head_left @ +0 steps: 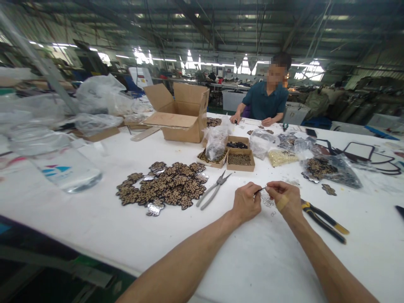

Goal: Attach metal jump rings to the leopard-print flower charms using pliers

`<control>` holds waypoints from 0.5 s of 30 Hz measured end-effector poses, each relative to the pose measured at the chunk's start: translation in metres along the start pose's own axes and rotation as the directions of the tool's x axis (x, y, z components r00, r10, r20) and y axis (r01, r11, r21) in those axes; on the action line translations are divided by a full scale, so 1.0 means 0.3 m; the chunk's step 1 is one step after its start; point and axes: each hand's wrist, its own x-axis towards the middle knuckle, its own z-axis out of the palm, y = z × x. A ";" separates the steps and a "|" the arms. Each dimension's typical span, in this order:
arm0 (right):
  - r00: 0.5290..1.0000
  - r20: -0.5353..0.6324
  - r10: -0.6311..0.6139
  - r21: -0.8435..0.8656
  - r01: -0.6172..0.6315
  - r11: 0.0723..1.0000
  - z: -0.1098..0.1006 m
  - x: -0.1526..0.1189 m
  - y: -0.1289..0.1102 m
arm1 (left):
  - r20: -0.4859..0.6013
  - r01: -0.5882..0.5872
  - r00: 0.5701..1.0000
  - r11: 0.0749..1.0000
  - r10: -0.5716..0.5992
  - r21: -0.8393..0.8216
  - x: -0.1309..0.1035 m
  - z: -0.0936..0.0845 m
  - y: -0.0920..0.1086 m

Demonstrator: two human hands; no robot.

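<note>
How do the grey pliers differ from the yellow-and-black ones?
The grey pliers have plain grey handles; the yellow-and-black pliers have two-tone ones. The grey pliers' tips show, spread apart; the yellow-and-black pliers' tips are hidden behind the right hand. Both lie on the white table.

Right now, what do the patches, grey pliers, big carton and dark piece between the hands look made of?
Patches: probably fabric, matte leopard print; some show shiny silver, perhaps foil or film.
Grey pliers: likely metal, dull grey sheen; handles may be coated.
Big carton: matte brown cardboard, by its creased flaps.
Dark piece: too small to tell.
</note>
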 end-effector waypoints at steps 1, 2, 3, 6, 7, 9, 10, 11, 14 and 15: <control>1.000 0.009 0.011 0.026 -0.011 1.000 0.006 -0.002 0.002 | -0.005 0.002 1.000 1.000 -0.002 0.002 0.000 -0.001 0.002; 1.000 0.020 0.016 0.045 -0.017 0.999 0.012 -0.004 0.003 | -0.009 0.004 1.000 1.000 -0.004 0.012 0.000 -0.002 0.004; 0.999 0.032 0.016 0.056 -0.018 0.998 0.016 -0.007 0.002 | -0.010 0.004 1.000 1.000 -0.004 0.028 0.000 -0.004 0.006; 0.998 0.062 0.010 0.057 -0.013 0.998 0.023 -0.013 -0.005 | -0.013 0.006 1.000 0.995 -0.005 0.098 0.002 -0.014 0.011; 0.997 0.073 0.012 0.054 -0.016 0.998 0.022 -0.014 -0.008 | -0.017 0.006 1.000 0.993 -0.004 0.118 0.003 -0.018 0.013; 0.995 0.093 0.026 0.050 -0.031 0.998 0.018 -0.013 -0.011 | -0.022 -0.002 1.000 0.990 0.005 0.142 0.004 -0.025 0.015; 0.994 0.106 0.038 0.049 -0.044 0.998 0.014 -0.011 -0.011 | -0.023 -0.010 1.000 0.989 0.013 0.147 0.005 -0.027 0.017; 0.991 0.124 0.053 0.049 -0.059 0.997 0.010 -0.008 -0.011 | -0.023 -0.020 0.999 0.989 0.024 0.147 0.006 -0.029 0.017; 0.979 0.189 0.083 0.041 -0.092 0.995 -0.003 0.003 -0.006 | -0.017 -0.056 0.998 0.987 0.059 0.150 0.009 -0.031 0.016; 0.975 0.205 0.082 0.030 -0.090 0.995 -0.007 0.007 -0.005 | -0.014 -0.067 0.997 0.985 0.070 0.157 0.010 -0.030 0.015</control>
